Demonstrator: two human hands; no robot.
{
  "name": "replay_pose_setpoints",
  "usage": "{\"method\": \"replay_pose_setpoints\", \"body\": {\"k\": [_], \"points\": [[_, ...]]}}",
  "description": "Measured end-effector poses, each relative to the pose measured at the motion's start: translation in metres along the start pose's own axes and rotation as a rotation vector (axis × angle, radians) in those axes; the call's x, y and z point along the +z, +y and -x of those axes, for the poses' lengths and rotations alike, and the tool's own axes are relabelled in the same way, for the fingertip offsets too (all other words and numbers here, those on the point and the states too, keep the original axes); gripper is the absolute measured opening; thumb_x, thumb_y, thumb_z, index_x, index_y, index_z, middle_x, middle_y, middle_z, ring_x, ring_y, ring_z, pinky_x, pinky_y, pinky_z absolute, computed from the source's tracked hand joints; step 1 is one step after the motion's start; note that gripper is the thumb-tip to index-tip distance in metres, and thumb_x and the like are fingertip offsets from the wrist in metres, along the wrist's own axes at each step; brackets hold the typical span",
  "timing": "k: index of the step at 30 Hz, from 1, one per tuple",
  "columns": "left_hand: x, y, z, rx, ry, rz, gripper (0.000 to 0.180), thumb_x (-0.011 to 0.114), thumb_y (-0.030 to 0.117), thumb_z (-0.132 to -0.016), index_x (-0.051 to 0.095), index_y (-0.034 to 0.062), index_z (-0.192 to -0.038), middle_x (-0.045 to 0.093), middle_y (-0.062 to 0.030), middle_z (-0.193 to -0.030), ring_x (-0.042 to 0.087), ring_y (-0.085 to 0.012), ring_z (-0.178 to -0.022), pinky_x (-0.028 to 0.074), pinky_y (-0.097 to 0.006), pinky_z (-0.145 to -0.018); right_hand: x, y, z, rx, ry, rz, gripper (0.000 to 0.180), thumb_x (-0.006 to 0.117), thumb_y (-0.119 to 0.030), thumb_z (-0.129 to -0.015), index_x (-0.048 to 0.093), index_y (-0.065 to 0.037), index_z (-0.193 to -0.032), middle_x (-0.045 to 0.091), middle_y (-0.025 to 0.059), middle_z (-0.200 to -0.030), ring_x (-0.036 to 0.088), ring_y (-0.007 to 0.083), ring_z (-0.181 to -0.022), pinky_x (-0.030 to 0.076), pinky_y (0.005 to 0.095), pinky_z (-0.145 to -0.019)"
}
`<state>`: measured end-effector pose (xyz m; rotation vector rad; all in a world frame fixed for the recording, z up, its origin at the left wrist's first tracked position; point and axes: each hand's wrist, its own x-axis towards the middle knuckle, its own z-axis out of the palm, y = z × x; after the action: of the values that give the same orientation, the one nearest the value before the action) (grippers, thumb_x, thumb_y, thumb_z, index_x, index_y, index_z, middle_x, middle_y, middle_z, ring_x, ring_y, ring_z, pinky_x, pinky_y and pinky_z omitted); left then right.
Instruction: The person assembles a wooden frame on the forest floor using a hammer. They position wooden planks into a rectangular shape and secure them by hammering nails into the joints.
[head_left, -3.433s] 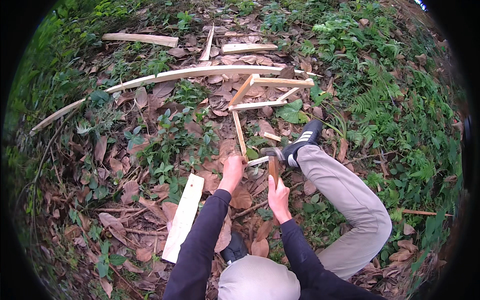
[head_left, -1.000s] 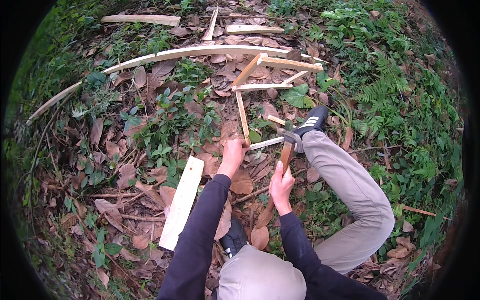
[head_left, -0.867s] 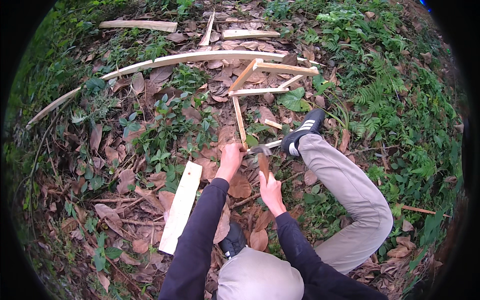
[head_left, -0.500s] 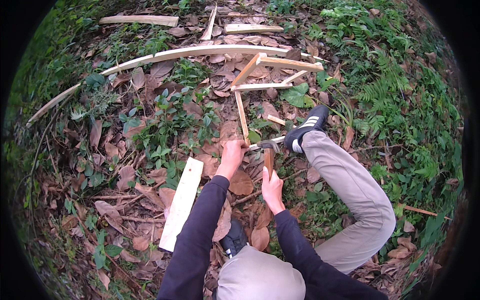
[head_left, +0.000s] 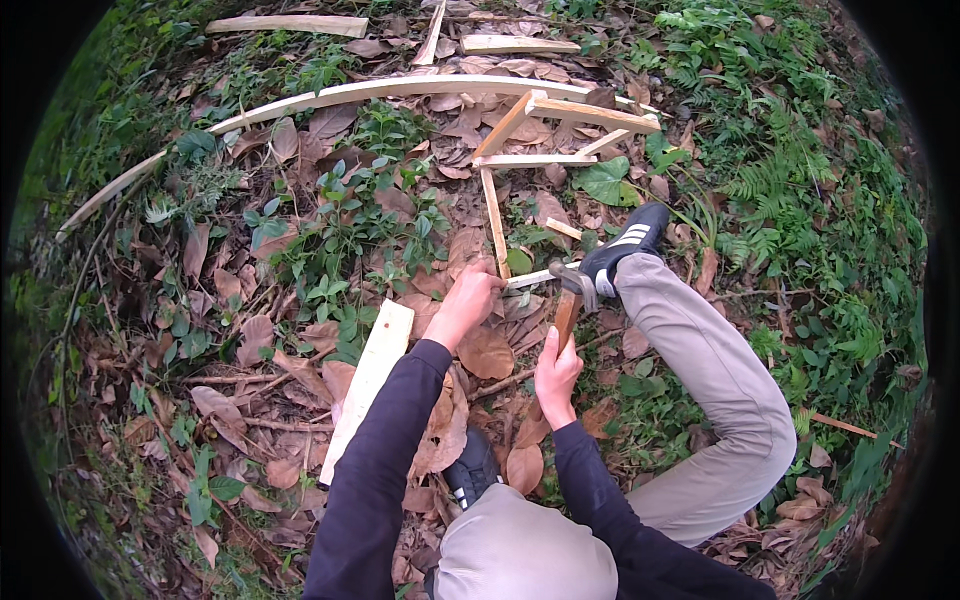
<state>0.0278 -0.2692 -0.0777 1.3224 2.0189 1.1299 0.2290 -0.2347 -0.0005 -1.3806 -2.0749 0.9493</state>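
My right hand (head_left: 557, 378) is closed round the wooden handle of a hammer (head_left: 567, 320). The hammer's metal head lies over the far end of a short pale wooden strip (head_left: 530, 279), beside my shoe (head_left: 628, 245). At the strip's near end my left hand (head_left: 470, 308) is closed, its fingertips pinching the wood where an upright slat (head_left: 495, 222) meets it. That slat runs up to a frame of thin wooden pieces (head_left: 535, 160) lying on the leaves. Whether a nail sits between my left fingertips cannot be made out.
A wide pale board (head_left: 372, 385) lies left of my left forearm. Beyond the frame a long curved wooden strip (head_left: 380, 88) crosses the ground, with several loose pieces farther off, among them a flat plank (head_left: 290, 24). Brown leaves and green plants cover the ground.
The hammer has shifted right along the short strip, toward my shoe, and its head is turned differently. My left hand stays at the strip's near end. The whole view has shifted slightly.
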Motion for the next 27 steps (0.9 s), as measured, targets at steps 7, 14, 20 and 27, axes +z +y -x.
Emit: {"method": "replay_pose_setpoints", "body": {"k": [7, 14, 20, 27], "points": [[-0.006, -0.001, 0.003, 0.019, 0.030, 0.008, 0.025, 0.063, 0.000, -0.080, 0.079, 0.0020, -0.099, 0.065, -0.0180, -0.097, 0.063, -0.0371, -0.100, 0.052, -0.044, -0.092, 0.001, -0.002, -0.016, 0.024, -0.195, 0.174, 0.043, 0.055, -0.034, -0.105, 0.059, 0.007, -0.094, 0.061, 0.0311, -0.070, 0.064, 0.0510, -0.073, 0.048, 0.0537, -0.061], [-0.005, 0.011, -0.005, -0.033, -0.035, 0.050, 0.027, 0.068, 0.002, -0.080, 0.080, 0.0059, -0.104, 0.065, -0.0169, -0.101, 0.064, -0.0359, -0.103, 0.052, -0.043, -0.093, 0.005, 0.025, -0.006, -0.063, -0.151, 0.169, 0.039, 0.055, -0.029, -0.105, 0.060, 0.009, -0.106, 0.063, 0.0331, -0.074, 0.066, 0.0503, -0.076, 0.049, 0.0529, -0.062], [-0.001, -0.008, 0.003, -0.084, -0.044, 0.083, 0.028, 0.068, 0.003, -0.081, 0.080, 0.0062, -0.105, 0.062, -0.0220, -0.109, 0.063, -0.0400, -0.104, 0.051, -0.045, -0.095, -0.011, -0.013, -0.008, -0.038, -0.094, 0.054, 0.039, 0.055, -0.030, -0.105, 0.059, 0.008, -0.103, 0.061, 0.0270, -0.065, 0.065, 0.0465, -0.066, 0.048, 0.0512, -0.058], [-0.002, -0.003, 0.000, -0.073, -0.039, 0.065, 0.026, 0.070, 0.003, -0.082, 0.080, 0.0066, -0.106, 0.066, -0.0161, -0.102, 0.065, -0.0335, -0.102, 0.052, -0.041, -0.093, 0.002, 0.010, -0.020, -0.027, -0.203, 0.145, 0.043, 0.057, -0.034, -0.104, 0.057, 0.009, -0.096, 0.061, 0.0332, -0.070, 0.065, 0.0512, -0.074, 0.047, 0.0542, -0.058]]}}
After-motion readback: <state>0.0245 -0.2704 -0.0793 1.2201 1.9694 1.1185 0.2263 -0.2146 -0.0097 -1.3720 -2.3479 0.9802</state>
